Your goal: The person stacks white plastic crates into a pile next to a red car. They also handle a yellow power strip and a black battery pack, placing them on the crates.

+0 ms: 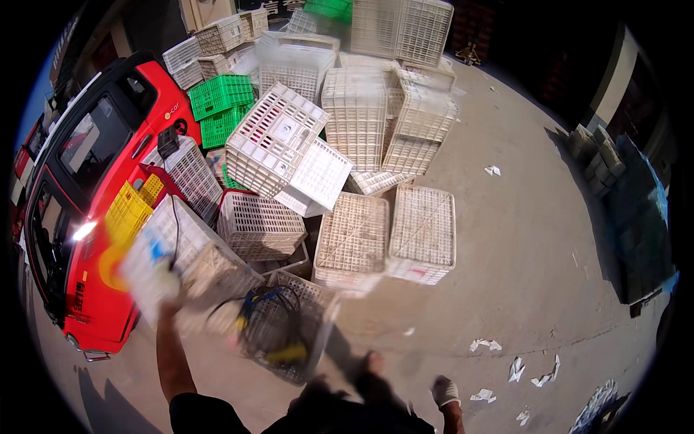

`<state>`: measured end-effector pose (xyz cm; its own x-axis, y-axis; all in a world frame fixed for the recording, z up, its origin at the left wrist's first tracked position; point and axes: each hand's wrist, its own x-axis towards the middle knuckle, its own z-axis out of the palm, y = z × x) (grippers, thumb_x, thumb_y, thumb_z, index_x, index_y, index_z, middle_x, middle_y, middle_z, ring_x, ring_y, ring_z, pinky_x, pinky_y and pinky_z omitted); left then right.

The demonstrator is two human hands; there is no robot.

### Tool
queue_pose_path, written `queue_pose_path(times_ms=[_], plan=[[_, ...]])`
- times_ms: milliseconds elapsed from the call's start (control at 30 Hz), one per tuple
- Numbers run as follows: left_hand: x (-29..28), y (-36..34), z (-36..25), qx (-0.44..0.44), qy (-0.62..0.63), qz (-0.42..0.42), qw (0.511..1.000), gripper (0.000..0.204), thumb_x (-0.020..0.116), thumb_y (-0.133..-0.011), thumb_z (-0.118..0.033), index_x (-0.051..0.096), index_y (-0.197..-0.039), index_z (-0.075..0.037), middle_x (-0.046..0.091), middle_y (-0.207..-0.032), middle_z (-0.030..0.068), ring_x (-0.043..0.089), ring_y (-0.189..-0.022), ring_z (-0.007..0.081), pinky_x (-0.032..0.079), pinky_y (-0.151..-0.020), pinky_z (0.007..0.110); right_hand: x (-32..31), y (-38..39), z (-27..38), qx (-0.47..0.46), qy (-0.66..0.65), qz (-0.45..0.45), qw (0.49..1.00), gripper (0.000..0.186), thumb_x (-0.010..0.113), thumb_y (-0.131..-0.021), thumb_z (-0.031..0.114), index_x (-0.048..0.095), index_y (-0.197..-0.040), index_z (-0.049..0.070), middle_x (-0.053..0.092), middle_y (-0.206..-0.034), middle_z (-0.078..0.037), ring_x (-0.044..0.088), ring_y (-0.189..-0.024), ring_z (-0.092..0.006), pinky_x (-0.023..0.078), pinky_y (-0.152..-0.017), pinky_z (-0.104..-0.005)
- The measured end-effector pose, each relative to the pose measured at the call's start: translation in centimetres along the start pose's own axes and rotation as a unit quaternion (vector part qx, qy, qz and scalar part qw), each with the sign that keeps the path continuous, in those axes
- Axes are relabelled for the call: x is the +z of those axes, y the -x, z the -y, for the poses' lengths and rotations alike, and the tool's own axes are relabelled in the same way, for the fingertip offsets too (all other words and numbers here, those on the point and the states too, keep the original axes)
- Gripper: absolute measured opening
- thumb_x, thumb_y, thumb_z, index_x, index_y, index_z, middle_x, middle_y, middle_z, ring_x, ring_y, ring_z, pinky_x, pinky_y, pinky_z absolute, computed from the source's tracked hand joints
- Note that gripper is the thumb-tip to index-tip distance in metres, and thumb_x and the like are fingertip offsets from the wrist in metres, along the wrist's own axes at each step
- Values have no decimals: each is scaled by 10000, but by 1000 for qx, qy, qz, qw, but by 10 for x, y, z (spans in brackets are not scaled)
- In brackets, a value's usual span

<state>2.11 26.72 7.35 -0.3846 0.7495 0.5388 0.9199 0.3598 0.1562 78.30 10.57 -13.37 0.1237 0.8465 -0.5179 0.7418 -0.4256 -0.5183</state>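
My left hand [168, 283] is smeared by motion and seems to wear a pale glove. It is in front of a blurred white shape with a blue patch [148, 264], beside a whitish crate [213, 271]. Whether its fingers grip anything is hidden by the blur. Low at the right, my right hand [446, 391] wears a white glove and hangs over the concrete, away from the crates; its fingers are too small to make out. Just ahead of my body, an open crate [318, 340] holds dark and yellow cords or straps [271, 315].
Slatted white crates [275, 141] lie heaped ahead, some tilted. Green crates [220, 94] and a yellow one [129, 211] stand near a red vehicle [101, 260] on the left. Two crates [423, 228] form the heap's near right edge. Torn white paper [516, 369] litters the concrete.
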Motion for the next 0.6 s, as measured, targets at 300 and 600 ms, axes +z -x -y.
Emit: queue_pose_path(times_ms=[300,600], plan=[[-4,-8,-13,-26,-24,-5,999,204,597,-736,-28,658,-925,-73,634,-945,181,593,-886,393,481,-779,466,-30,-192,120,-205,108,12,973,455,683,-837,269,613,-1213,24,685,-1078,-186,666,-984,-313,517,-871,-390],[4,-8,2,-20,8,-42,999,238,587,-735,-15,663,-957,-56,641,-964,185,593,-909,399,476,-810,470,13,-244,284,-187,-70,66,978,585,710,-864,273,509,-1332,-13,651,-1177,-209,644,-1061,-294,513,-909,-368]])
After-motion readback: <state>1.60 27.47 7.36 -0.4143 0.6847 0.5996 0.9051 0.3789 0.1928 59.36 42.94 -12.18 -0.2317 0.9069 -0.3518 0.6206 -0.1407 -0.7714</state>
